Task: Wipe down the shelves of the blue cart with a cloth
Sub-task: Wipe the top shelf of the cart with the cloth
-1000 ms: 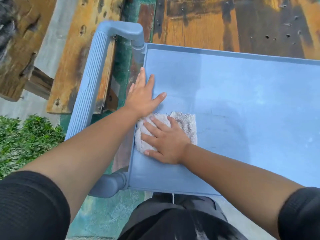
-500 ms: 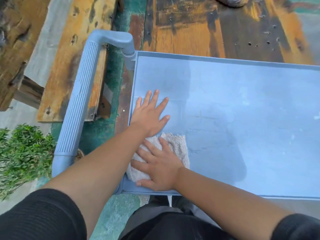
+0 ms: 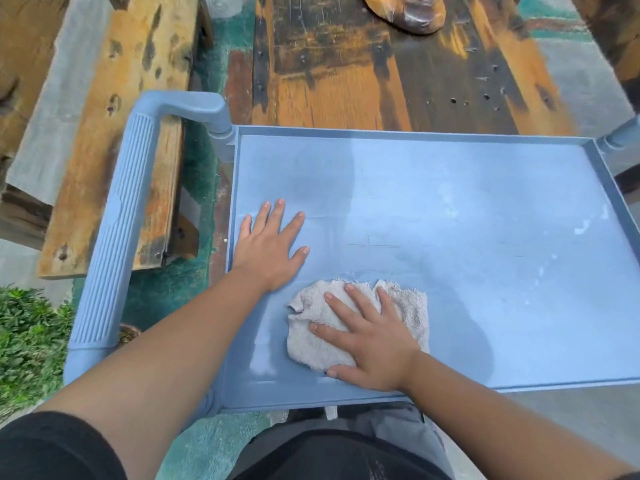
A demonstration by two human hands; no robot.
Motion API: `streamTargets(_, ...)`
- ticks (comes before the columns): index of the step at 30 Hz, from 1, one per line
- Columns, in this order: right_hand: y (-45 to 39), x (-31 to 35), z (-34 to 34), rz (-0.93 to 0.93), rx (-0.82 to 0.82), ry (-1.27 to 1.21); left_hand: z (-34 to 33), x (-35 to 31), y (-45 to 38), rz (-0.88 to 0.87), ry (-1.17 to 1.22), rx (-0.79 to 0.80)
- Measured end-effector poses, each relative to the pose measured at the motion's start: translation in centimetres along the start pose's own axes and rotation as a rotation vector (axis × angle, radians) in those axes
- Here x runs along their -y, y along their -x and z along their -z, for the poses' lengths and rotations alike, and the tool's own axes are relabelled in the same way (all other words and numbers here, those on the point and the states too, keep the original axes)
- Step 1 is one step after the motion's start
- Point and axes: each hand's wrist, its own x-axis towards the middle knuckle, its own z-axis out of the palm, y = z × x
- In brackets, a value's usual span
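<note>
My right hand [image 3: 374, 344] lies flat with fingers spread on a crumpled white terry cloth [image 3: 311, 341], pressing it against the top shelf [image 3: 467, 237] of the blue cart; nothing is pinched, the palm simply covers the cloth's right half. The cloth sits near the shelf's front edge, left of centre. My left hand [image 3: 268, 249] rests just beside it, also flat and splayed, bare palm on the shelf close to the left rim, not touching the cloth. I see pale smears and white specks toward the shelf's right side. A raised lip runs round the shelf. Left of it stands the cart's ribbed handle [image 3: 114, 237], apart from both hands. Beyond the cart lie weathered wooden planks [image 3: 346, 64] with worn paint, and a patch of green plants [image 3: 27, 341] shows at the lower left.
</note>
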Motion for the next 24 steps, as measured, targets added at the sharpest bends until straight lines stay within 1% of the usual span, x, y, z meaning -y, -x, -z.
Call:
streamTargets(5,-0.9,-0.8,0.0,0.028,-0.02,-0.006,0.2,0.1,0.4,0.0,0.006,-0.032)
streamTargets(9,-1.6,-1.5,-0.5,0.048,-0.052,-0.018,0.1,0.1,0.5,0.009,-0.002,-0.018)
streamTargets(12,-3.4,-3.4,-0.2,0.029,-0.073,-0.034,0.0,0.1,0.4,0.028,0.003,0.003)
streamTargets(14,-5.3,-5.0,0.5,0.018,-0.068,-0.031,0.0,0.0,0.4,0.045,0.032,-0.01)
streamTargets(18,-9.7,-8.8,2.2,-0.043,-0.083,-0.032,0.5,-1.6,-0.4,0.156,0.133,-0.082)
streamTargets(21,-12.5,-10.9,3.2,-0.074,-0.115,-0.033,0.5,-3.4,-1.5,0.223,0.064,-0.145)
streamTargets(24,-15.0,-13.2,4.4,-0.094,-0.12,-0.03,-0.3,-3.8,-1.9,0.253,0.022,-0.133)
